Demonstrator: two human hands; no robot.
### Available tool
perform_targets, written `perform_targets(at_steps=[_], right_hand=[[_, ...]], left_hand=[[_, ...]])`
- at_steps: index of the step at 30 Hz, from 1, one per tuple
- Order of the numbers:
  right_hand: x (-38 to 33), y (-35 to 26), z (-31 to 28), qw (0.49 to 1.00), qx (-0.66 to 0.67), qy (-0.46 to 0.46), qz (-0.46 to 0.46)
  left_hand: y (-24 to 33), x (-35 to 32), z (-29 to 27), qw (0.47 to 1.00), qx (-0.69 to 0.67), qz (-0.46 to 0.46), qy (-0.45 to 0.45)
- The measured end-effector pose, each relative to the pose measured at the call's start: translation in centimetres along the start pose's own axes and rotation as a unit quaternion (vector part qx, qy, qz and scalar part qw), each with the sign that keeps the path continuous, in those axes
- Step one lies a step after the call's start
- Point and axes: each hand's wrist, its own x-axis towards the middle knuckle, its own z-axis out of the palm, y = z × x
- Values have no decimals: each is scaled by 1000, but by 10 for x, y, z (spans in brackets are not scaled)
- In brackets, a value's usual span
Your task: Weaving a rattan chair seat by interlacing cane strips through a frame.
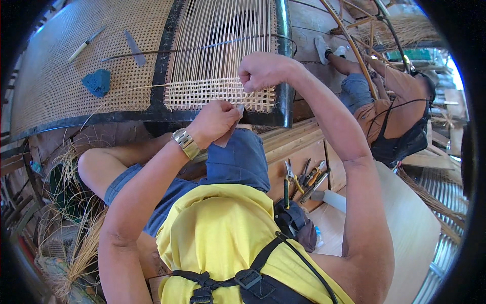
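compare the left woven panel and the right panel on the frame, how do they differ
The left panel is woven across all that shows; the right panel has weave only in a band near its lower edge, with bare upright strands above. Tools and a blue pad lie on the left panel; the hands work at the right one. Both sit in the same dark frame.

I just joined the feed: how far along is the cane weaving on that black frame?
Done: the left panel is fully woven, and a woven band runs along the right panel's near edge. In hand: the right hand pulls a strand at that band, while the left hand steadies the frame edge. Left: most of the right panel, only upright strands.
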Motion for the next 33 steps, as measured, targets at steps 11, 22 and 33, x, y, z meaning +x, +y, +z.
perform_targets(at_steps=[11, 22, 33], right_hand=[[-4, 7, 10, 999, -8, 20, -41], [-9, -9, 15, 998, -37, 28, -41], [-21, -26, 18, 991, -115, 52, -34]], left_hand=[[18, -3, -3, 963, 271, 0, -2], [6, 4, -23, 991, -48, -90, -85], [-3, 20, -13, 992, 123, 1, 33]])
